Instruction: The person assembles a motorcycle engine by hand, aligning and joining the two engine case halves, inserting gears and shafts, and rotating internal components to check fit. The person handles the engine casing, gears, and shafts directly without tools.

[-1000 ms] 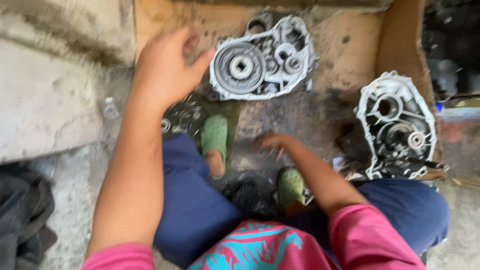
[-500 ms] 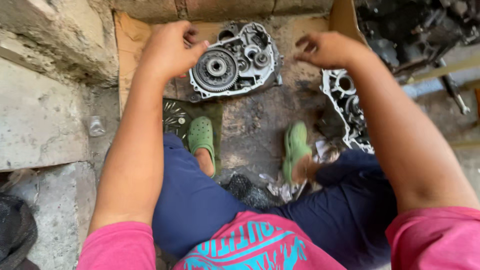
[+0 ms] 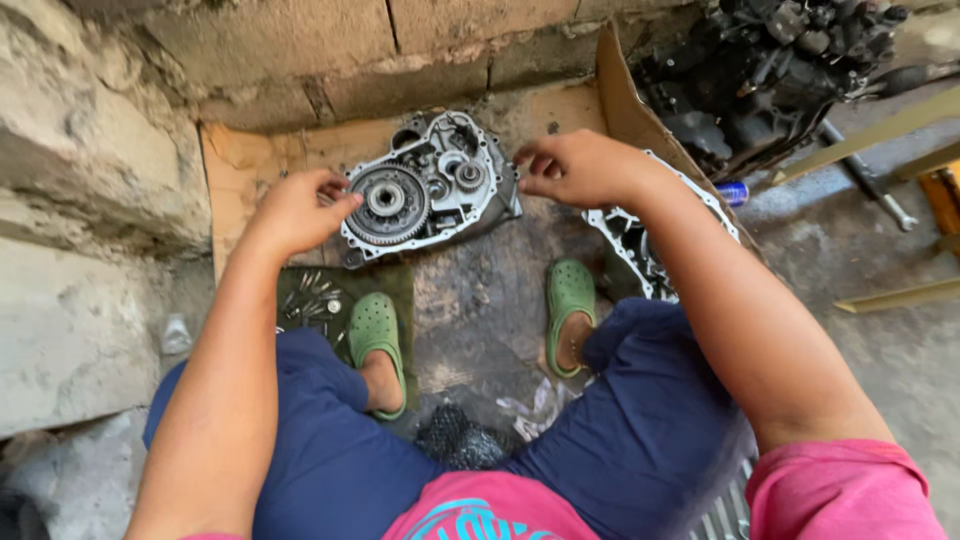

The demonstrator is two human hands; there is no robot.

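A grey metal engine case half (image 3: 440, 190) with a large toothed gear and smaller gears lies on oily cardboard (image 3: 240, 165) in front of me. My left hand (image 3: 298, 210) grips its left edge beside the big gear. My right hand (image 3: 578, 168) holds its right edge with curled fingers. A second case cover (image 3: 625, 240) lies to the right, partly hidden under my right forearm.
Several loose bolts (image 3: 312, 302) lie on a green mat by my left green clog (image 3: 375, 330); the right clog (image 3: 570, 300) is opposite. A stone wall (image 3: 90, 180) rises at left and back. A dark engine block (image 3: 770, 70) and a wrench (image 3: 868, 190) are at right.
My right hand came up from near my foot and moved left onto the case's right edge. My left hand shifted to the case's left edge. The camera view tilted.
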